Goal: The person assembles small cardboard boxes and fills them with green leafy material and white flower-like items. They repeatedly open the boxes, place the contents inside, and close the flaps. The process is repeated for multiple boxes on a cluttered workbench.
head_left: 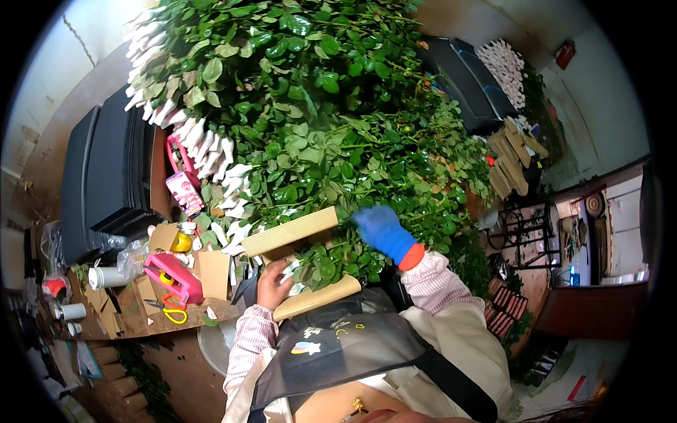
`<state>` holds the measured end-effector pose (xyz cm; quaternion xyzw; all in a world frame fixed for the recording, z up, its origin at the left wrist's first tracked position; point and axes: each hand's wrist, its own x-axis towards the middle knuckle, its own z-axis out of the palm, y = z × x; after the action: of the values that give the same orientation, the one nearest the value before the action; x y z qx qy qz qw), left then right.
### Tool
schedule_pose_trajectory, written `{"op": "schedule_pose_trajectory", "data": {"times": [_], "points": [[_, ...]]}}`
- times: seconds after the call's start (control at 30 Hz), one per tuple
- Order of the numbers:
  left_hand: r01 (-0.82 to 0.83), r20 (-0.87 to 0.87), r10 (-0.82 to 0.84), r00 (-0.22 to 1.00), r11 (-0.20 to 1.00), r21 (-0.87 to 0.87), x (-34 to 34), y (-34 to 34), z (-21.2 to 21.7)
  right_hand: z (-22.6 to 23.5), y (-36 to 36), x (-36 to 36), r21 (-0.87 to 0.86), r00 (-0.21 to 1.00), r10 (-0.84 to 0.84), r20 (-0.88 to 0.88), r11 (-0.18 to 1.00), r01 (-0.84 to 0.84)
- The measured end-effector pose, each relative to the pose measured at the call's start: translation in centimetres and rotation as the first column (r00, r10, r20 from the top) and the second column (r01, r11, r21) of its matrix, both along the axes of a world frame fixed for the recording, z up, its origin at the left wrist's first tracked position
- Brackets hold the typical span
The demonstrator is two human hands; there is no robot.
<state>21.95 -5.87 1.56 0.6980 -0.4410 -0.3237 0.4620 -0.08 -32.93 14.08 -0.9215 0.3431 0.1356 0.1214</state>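
Note:
My bare left hand is curled at the head end of a small leafy bunch of flower stems, its fingers against white-sleeved flower heads. That bunch lies between a raised flap of corrugated cardboard and a second cardboard edge close to my apron. Over the leaves right of the raised flap is my right hand, in a blue glove with an orange cuff. Its fingers are blurred, and whether they grip anything cannot be made out.
A large heap of leafy stems with white-sleeved heads covers the table beyond. On the left are stacked black sheets, a pink tape dispenser, scissors and a white cup. Cardboard pieces lie at right.

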Motion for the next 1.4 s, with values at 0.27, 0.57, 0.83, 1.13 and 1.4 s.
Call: {"op": "schedule_pose_trajectory", "data": {"times": [0.27, 0.57, 0.83, 1.13, 1.4], "points": [[0.062, 0.19, -0.051, 0.98, 0.997, -0.05, 0.5, -1.1, 1.0, -5.3, -6.7, 5.7, -0.18, 0.993, 0.115, 0.026, 0.978, -0.109], [-0.034, 0.246, 0.054, 0.968, 0.996, -0.084, -0.3, -1.4, 0.5, 8.9, -6.6, -3.8, -0.191, 0.512, 0.109, 0.852, 0.975, 0.11], [0.028, 0.052, -0.033, 0.998, 0.994, 0.105, 1.0, 0.0, -4.6, 3.4, -5.7, -8.3, 0.163, 0.807, 0.076, 0.585, 0.964, -0.209], [-0.063, 0.146, 0.057, 0.988, 0.997, 0.041, 0.3, -1.3, -0.5, -6.4, -5.3, -4.6, -0.047, 0.981, 0.001, -0.195, 0.999, -0.01], [0.054, 0.253, -0.068, 0.965, 0.997, 0.061, 0.3, -1.8, -0.4, -9.2, -13.7, 0.3, -0.394, 0.952, -0.266, 0.151, 0.867, 0.305]]}}
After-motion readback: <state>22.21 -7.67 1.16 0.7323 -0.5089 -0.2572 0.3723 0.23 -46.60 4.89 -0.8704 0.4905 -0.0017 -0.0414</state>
